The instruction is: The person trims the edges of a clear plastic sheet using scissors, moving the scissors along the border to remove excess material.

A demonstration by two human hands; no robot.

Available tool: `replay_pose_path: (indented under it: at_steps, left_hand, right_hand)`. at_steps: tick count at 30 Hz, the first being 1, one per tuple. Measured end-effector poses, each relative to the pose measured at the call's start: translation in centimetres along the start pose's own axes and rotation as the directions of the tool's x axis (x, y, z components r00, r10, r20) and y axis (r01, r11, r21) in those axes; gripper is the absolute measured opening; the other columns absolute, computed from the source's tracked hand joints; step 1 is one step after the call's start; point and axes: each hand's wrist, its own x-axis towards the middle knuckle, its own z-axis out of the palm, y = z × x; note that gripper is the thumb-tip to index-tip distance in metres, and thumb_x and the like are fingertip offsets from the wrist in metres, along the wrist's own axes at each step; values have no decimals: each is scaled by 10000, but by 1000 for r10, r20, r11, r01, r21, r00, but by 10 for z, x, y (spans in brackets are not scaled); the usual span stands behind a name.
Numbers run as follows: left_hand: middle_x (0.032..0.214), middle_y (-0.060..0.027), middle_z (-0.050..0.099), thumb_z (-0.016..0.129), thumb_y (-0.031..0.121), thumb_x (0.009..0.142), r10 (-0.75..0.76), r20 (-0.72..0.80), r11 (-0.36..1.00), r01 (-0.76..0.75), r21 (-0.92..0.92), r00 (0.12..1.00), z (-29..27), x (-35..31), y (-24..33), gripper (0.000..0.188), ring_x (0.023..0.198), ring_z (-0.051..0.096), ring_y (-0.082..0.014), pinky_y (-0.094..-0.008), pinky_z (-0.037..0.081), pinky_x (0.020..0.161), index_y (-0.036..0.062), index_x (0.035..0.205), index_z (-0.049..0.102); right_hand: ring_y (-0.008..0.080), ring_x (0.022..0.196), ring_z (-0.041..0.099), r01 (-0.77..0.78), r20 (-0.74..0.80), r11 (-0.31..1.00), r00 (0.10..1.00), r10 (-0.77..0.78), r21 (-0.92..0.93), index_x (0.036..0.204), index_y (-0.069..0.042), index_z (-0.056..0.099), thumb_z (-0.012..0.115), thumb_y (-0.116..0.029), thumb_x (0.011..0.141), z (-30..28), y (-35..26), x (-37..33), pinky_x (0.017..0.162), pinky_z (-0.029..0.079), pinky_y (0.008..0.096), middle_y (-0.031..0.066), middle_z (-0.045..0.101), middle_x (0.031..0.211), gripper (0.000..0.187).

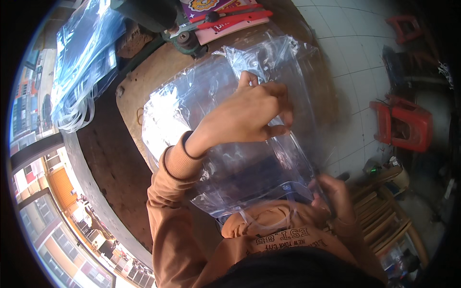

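Observation:
A large clear plastic bag lies across the table and reaches to my lap, glossy and creased. A clear loop handle hangs from its near edge against my brown sweatshirt. Over the middle of the bag is my left hand, fingers curled, with thumb and fingertips pinching the plastic near its right-hand seam. My right hand grips the bag's near right corner between thumb and fingers; part of that hand is in shade.
Beyond the bag, a dark machine part stands near red-handled pliers on printed packets. A stack of clear plastic bags hangs at the far left. Red plastic stools and a wooden slatted rack stand to the right.

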Motion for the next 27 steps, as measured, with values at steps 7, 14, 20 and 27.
replay_pose_path:
  at_steps: [7,14,20,27]
  left_hand:
    - [831,4,559,652,131,784,1,10,1000,-1,-30,1000,4,4,-3,37,908,540,-181,-420,267,765,166,795,646]
    - [799,37,597,650,95,773,-34,-20,994,32,-104,999,7,3,-1,66,889,541,-184,-442,268,754,157,790,633]
    - [816,93,612,655,170,805,-90,39,994,92,-50,995,9,7,-2,20,880,542,-136,-407,241,771,184,816,646]
    - [683,42,637,656,67,728,-58,-82,995,52,-80,995,18,7,-7,94,750,557,-153,-373,250,755,157,754,667]
  right_hand:
    - [29,610,438,-6,-12,999,1000,7,53,944,-8,601,850,-222,629,-6,8,-3,555,370,186,-26,543,699,455]
    - [40,603,432,67,-59,997,996,-70,-44,957,-4,606,856,-230,608,-6,19,0,542,368,196,-32,525,667,486]
    - [56,596,432,252,-146,944,947,-285,-211,952,9,614,860,-238,590,0,23,7,540,395,210,-1,542,667,503]
    - [125,565,475,301,-211,788,857,-471,-536,946,3,619,865,-269,539,1,16,7,527,416,264,55,562,674,548]
